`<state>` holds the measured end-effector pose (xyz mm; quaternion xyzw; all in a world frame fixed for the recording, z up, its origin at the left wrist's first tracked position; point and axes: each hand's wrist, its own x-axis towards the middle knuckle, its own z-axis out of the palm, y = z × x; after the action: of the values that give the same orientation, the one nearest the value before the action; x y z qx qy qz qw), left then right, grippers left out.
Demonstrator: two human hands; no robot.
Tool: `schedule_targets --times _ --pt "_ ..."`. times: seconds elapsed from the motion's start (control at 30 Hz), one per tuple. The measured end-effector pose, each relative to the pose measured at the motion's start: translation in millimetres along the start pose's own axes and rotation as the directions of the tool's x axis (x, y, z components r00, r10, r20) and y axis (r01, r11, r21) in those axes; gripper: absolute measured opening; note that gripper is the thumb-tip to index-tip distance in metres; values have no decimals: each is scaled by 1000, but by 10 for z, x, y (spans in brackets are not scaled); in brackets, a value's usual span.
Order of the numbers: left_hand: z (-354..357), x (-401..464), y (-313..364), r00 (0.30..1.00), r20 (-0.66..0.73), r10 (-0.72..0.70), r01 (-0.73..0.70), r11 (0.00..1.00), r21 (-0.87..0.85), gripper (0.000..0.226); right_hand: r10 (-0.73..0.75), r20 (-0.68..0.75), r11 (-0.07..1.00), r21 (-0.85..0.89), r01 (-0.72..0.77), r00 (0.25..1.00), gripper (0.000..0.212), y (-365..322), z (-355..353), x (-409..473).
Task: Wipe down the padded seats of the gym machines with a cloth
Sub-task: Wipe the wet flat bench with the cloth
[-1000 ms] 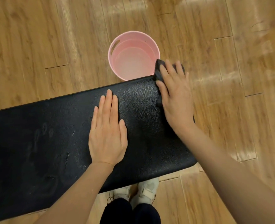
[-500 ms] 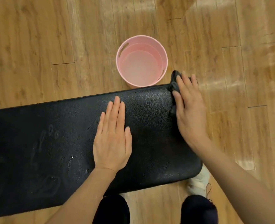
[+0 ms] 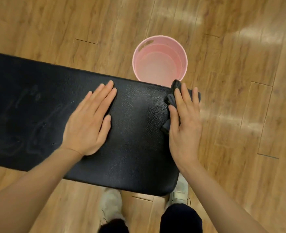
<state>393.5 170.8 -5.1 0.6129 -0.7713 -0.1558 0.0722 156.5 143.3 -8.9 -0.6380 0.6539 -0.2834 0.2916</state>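
Two shoes [image 3: 112, 206] nearest, under bench edge. Black padded bench seat [image 3: 135, 135] runs long axis left-right. Left hand [image 3: 90, 121] flat on pad, fingers straight and together, holding nothing, bracing. Right hand [image 3: 184, 118] at seat's right end, fingers extended, pressing dark cloth [image 3: 171, 96] under them; cloth bunches out past fingertips and beside thumb. Unwiped-looking pad lies left of right fingers, so next stroke likely goes leftward. Pink bucket [image 3: 159, 64] just beyond fingertips, on wood floor [image 3: 239, 81].
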Motion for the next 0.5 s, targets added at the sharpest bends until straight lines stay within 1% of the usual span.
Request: schedule_targets --times 0.1,0.27,0.4,0.5 --pt "22 -13 5 1000 -23 2 -2 1000 -11 58 -82 38 996 36 81 996 41 104 -52 -110" --pt "49 -16 -21 997 -69 22 -22 1000 -2 57 -142 39 986 98 137 989 41 178 -73 -168" --pt "72 -44 -28 994 -108 9 -10 1000 -7 56 -263 20 957 133 259 964 39 282 -79 -232" --pt "78 -67 -43 995 -100 2 -1 1000 9 56 -299 -5 934 202 294 954 37 344 -60 -241"
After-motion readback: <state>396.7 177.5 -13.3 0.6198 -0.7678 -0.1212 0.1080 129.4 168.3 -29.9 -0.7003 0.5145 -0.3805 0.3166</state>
